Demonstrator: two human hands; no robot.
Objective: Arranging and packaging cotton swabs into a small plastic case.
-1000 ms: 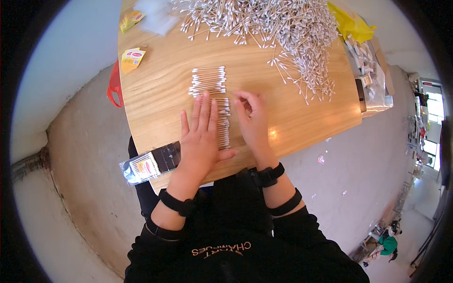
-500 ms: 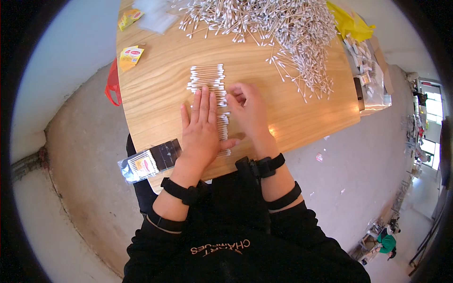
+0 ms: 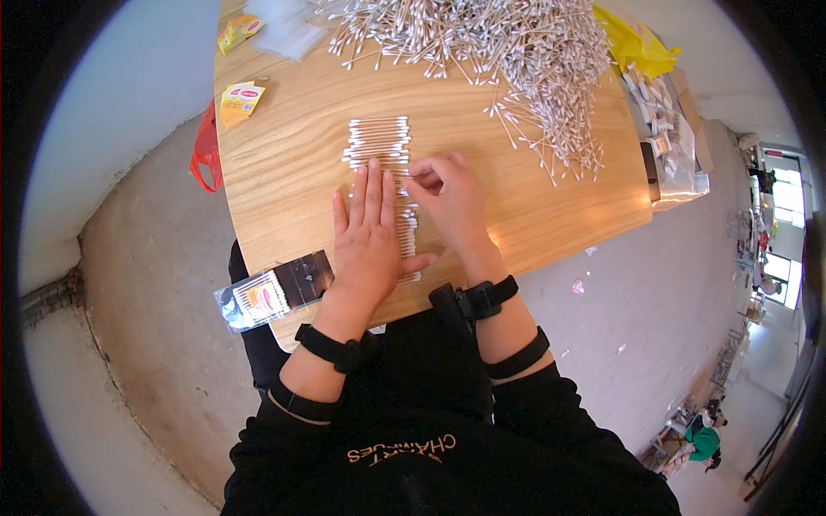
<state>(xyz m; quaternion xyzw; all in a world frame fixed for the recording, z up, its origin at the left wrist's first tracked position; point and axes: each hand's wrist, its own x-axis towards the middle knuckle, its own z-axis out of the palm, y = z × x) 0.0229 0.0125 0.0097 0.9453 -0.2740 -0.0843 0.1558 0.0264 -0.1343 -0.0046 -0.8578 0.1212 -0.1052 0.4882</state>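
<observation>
A neat row of cotton swabs [image 3: 379, 140] lies lined up on the wooden table [image 3: 284, 163], running toward me. My left hand [image 3: 368, 232] lies flat, fingers together, on the near part of that row. My right hand [image 3: 451, 199] is just to its right, fingers curled and pinching at swabs at the row's middle. Whether it holds any is hidden by the fingers. A large loose heap of cotton swabs [image 3: 508, 43] covers the far right of the table.
A clear packet with a black end [image 3: 274, 291] overhangs the near left table edge. Yellow sachets [image 3: 240, 97] and clear bags [image 3: 288, 30] lie far left. A red bag [image 3: 206, 150] hangs at the left edge. A yellow bag [image 3: 637, 43] and packed boxes [image 3: 667, 138] sit right.
My right hand has moved left, closer to my left hand and onto the row. The left hand has stayed flat on the swabs.
</observation>
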